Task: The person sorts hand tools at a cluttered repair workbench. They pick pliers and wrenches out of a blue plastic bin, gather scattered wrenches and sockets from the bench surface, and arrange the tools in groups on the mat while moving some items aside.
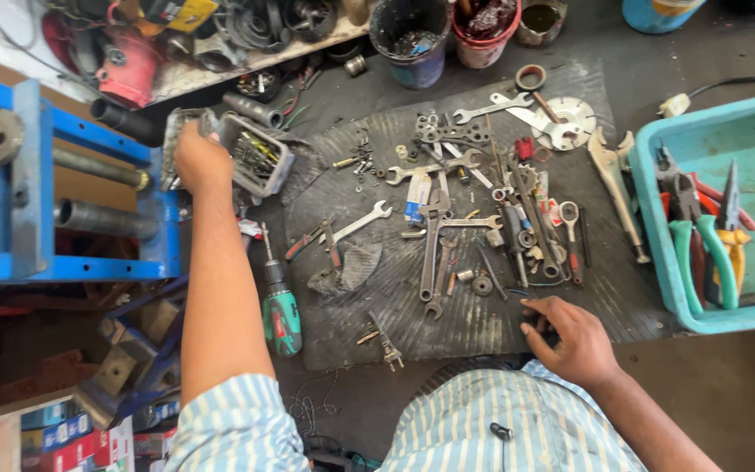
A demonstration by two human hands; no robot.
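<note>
My left hand (201, 159) is stretched out to the upper left, fingers closed on the edge of a small grey metal box (187, 131) beside an open tray of small bits (257, 156). My right hand (568, 335) rests low on the ribbed black mat (447, 332), fingers curled over something small and dark that I cannot make out. Just above it lie several spanners and wrenches (437, 253). A green and red screwdriver (280, 310) lies between my arms.
A turquoise plastic tray (657, 218) with pliers (701, 249) sits at the right. A blue metal frame (19, 201) stands at the left. Buckets and cans (412, 35) line the top edge. Small boxes (72, 433) sit at lower left.
</note>
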